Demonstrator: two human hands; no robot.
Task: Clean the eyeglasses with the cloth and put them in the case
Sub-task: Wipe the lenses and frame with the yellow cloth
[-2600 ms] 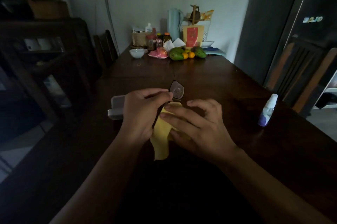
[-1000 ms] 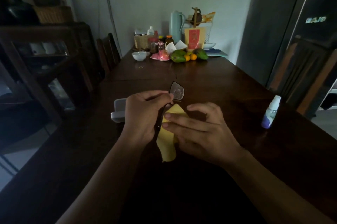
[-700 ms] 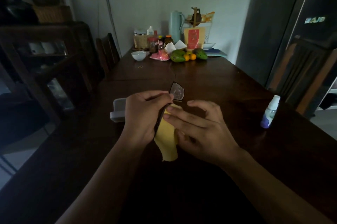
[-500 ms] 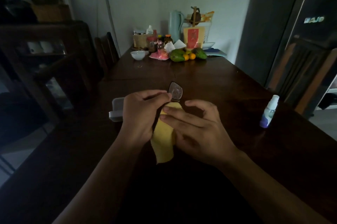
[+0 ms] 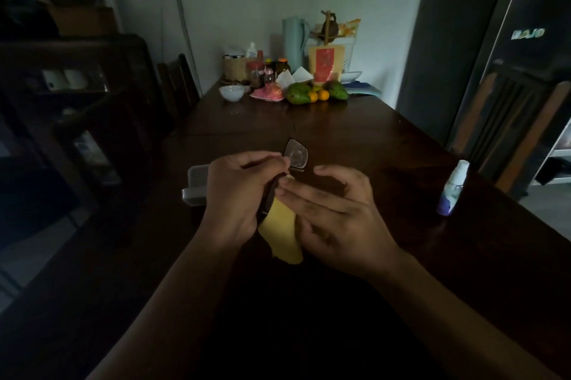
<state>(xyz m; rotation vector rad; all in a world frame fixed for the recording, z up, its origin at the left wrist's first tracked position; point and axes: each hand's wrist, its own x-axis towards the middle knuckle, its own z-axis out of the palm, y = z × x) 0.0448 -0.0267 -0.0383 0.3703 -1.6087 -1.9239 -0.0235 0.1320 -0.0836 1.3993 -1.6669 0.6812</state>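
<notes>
Two hands (image 5: 244,194) (image 5: 336,225), one eyeglasses (image 5: 295,154), one cloth (image 5: 282,234), one case (image 5: 196,185)

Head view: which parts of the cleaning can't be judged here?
- Eyeglasses: only one lens shows; the left hand and right hand cover the rest.
- Case: mostly behind the left hand; open or closed unclear.
- Cloth: contact with the covered lens hidden.

A small white-capped spray bottle (image 5: 451,191) is standing on the dark wooden table (image 5: 355,132); green and orange fruits (image 5: 315,94) are being kept beside a white bowl (image 5: 231,93).
</notes>
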